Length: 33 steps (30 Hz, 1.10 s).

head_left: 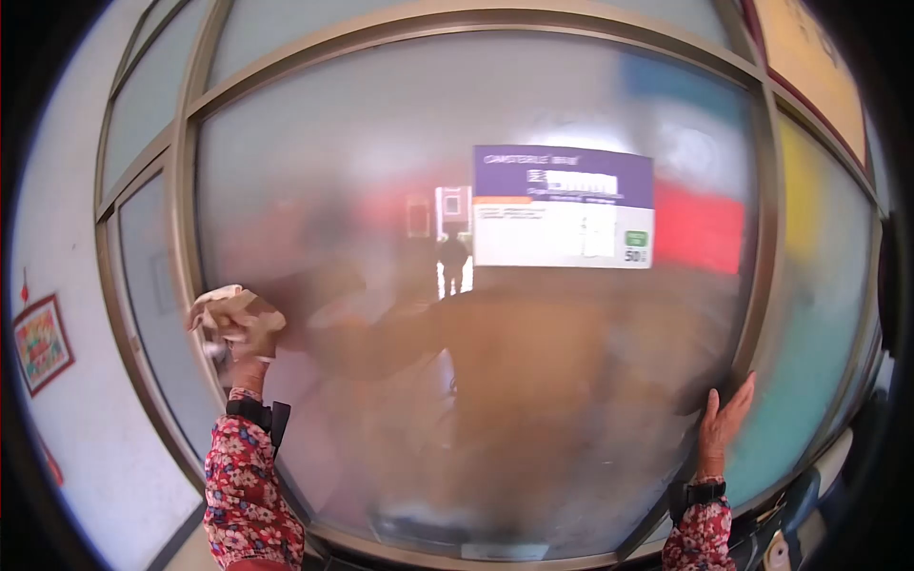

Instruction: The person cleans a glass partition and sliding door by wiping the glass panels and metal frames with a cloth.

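A frosted glass pane (400,381) in a brownish metal frame (759,238) fills most of the view. At its left edge, my left hand (249,366) is closed on a crumpled beige cloth (252,319) by the frame. The cloth covers most of that hand's fingers. Low on the right side, my right hand (728,419) is open and holds nothing. Its fingers are stretched out beside the right frame bar, and whether they touch it I cannot tell.
A purple and white label (564,206) is stuck on the upper part of the pane. A narrower glass door (167,285) stands to the left. Beyond it, a framed picture (43,344) hangs on the white wall (71,209). Dark objects (800,509) sit at lower right.
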### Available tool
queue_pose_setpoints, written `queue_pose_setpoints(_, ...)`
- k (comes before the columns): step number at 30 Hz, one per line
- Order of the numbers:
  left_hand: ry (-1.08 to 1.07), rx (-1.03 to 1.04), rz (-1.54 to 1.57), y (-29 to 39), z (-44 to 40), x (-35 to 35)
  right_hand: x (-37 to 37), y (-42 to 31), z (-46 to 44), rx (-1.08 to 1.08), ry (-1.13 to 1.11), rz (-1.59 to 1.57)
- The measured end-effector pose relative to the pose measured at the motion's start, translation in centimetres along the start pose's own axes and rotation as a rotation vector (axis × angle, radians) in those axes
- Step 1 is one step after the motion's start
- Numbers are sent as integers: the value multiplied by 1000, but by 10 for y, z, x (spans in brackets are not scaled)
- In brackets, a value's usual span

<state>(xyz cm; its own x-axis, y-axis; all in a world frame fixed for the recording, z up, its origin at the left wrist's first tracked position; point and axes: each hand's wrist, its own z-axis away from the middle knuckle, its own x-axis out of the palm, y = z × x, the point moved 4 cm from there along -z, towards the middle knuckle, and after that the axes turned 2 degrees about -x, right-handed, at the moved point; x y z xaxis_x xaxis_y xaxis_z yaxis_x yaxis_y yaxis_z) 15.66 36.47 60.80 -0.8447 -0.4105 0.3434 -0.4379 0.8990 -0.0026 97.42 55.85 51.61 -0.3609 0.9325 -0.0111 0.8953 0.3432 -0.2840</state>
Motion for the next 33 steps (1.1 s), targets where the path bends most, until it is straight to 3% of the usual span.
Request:
queue_pose_setpoints(1,-13,-138,-814,2,-55,-10,8,2,0,10,35,12)
queue_pose_setpoints(2,-25,55,-1183,-25,-95,-49,12,0,-2,28,82,49)
queue_pose_setpoints(4,224,474,-2035,-81,-171,-128,-8,-17,-7,112,69,54)
queue_pose_setpoints(5,354,504,-2089,-71,-192,-148,-3,-15,-8,146,70,49)
queue_pose_setpoints(8,597,226,-2029,-49,-242,-234,-10,-12,-7,226,90,-10)
queue_pose_setpoints(9,537,143,-2288,-60,-259,-278,-9,-16,-10,245,88,-54)
queue_pose_setpoints(11,-45,37,-3119,-113,-285,-375,10,20,-3,181,137,76)
queue_pose_setpoints(12,-388,47,-3331,-138,-293,-418,21,44,-2,221,126,-177)
queue_pose_setpoints(13,-672,31,-3399,-153,-303,-464,16,47,-4,308,-55,29)
queue_pose_setpoints(14,-864,2,-3422,-164,-313,-500,13,41,-2,233,10,104)
queue_pose_setpoints(17,-1186,33,-3471,-170,-340,-532,11,56,-1,291,-138,152)
queue_pose_setpoints(19,-1254,73,-3537,-161,-352,-507,10,99,20,228,-2,148)
queue_pose_setpoints(21,-1161,10,-3710,-135,-383,-422,27,92,14,198,38,128)
queue_pose_setpoints(22,-1244,282,-3707,-122,-396,-375,27,89,10,208,29,121)
queue_pose_setpoints(23,-1026,275,-3860,-112,-405,-326,24,87,10,221,20,118)
queue_pose_setpoints(24,-985,466,-3993,-110,-405,-277,25,90,10,274,-21,93)
queue_pose_setpoints(25,-1035,444,-4141,-117,-401,-229,23,86,9,262,-9,77)
queue_pose_setpoints(26,-797,492,-4313,-102,-396,-185,20,80,8,251,0,62)
queue_pose_setpoints(27,-1187,788,-4276,-75,-393,-135,18,75,9,239,6,50)
queue_pose_setpoints(28,-1427,917,-4246,-58,-379,-86,17,74,9,249,-2,-3)
queue_pose_setpoints(29,-983,799,-4305,-46,-360,-33,13,66,7,283,-30,0)
queue_pose_setpoints(31,-175,873,-4168,-25,-312,59,4,46,1,358,-83,11)
queue_pose_setpoints(32,135,981,-3932,-13,-282,103,3,46,0,328,-66,38)
queue_pose_setpoints(33,276,1082,-3726,-2,-254,137,6,50,2,307,-50,66)
